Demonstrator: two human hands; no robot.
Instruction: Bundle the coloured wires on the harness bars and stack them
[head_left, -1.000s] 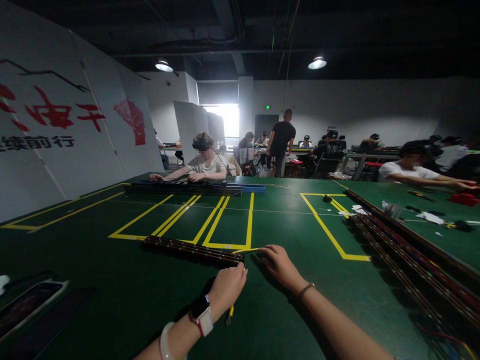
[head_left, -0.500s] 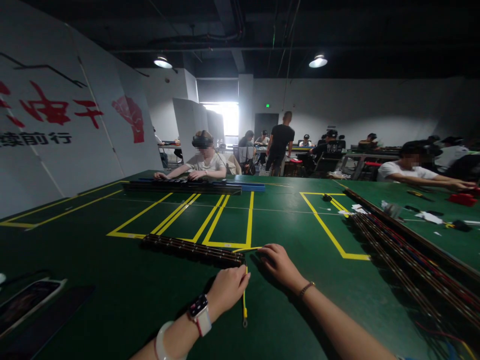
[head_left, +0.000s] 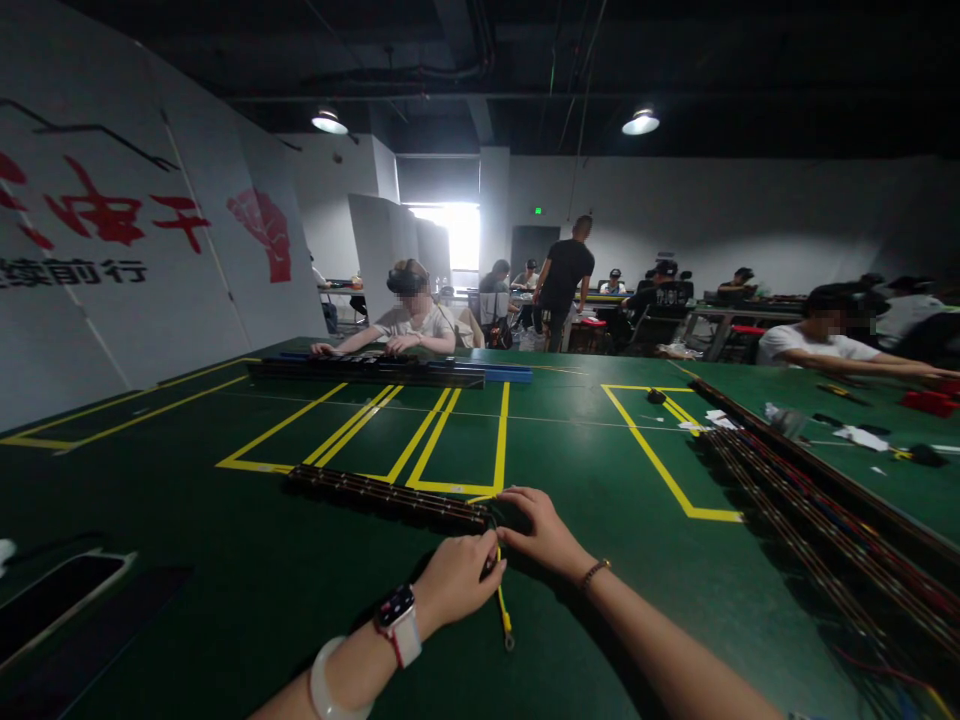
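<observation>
A long dark bundle of bars (head_left: 386,497) lies across the green table, its right end just beyond my hands. My left hand (head_left: 459,575), with a watch on the wrist, is closed at that end. From its fingers hangs a yellow-green wire (head_left: 503,598) with a metal ring terminal at its lower tip. My right hand (head_left: 540,530) is curved over the end of the bundle, thumb close to my left fingers, its fingertips at a short yellow wire piece (head_left: 482,498). What exactly the right fingertips pinch is too small to make out.
More long bars with coloured wires (head_left: 795,510) lie on the right. A phone (head_left: 60,600) rests at the left edge. Across the green table (head_left: 562,450), a person works at dark and blue rails (head_left: 375,373). Another person sits at the far right.
My right hand has moved left, up to my left hand and the bundle's end. The hanging wire's ring tip has swung slightly to the right.
</observation>
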